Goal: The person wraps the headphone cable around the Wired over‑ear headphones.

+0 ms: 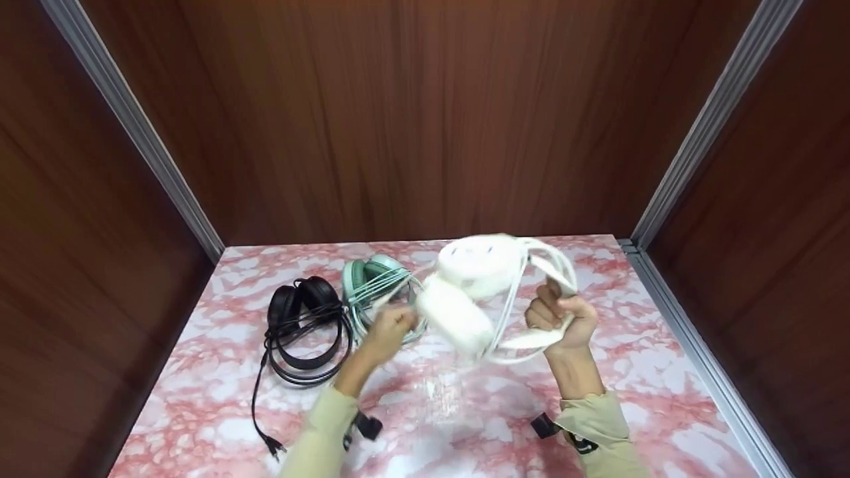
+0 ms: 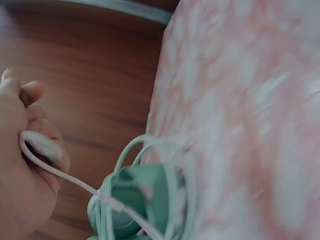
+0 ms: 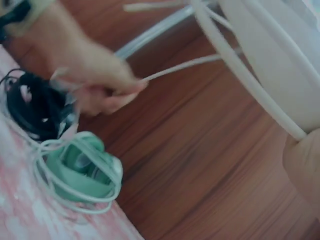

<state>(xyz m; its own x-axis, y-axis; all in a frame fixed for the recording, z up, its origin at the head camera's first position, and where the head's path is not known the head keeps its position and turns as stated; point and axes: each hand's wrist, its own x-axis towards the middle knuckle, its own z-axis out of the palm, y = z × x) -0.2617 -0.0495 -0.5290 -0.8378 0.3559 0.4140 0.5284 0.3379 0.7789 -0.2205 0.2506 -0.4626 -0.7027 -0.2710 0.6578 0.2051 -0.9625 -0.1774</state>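
Observation:
My right hand (image 1: 572,322) grips the headband of white headphones (image 1: 458,317), held up over the table with the ear cups toward the left. White cable loops run from the cups around the headband. In my left hand (image 1: 390,330), curled fingers hold the white cable (image 2: 70,176), and a short piece of it lies across the palm in the left wrist view. A stretch of that cable (image 3: 187,64) spans from the left hand to the headphones in the right wrist view. Green headphones (image 1: 355,282) with a wound pale green cable lie just beyond the left hand.
Black headphones (image 1: 320,295) with a coiled black cable lie on the left of the table, their plug (image 1: 272,445) trailing toward the front. The red-and-white marbled table (image 1: 451,425) is enclosed by brown wood-grain panels (image 1: 425,119) with metal rails (image 1: 704,119) at the corners.

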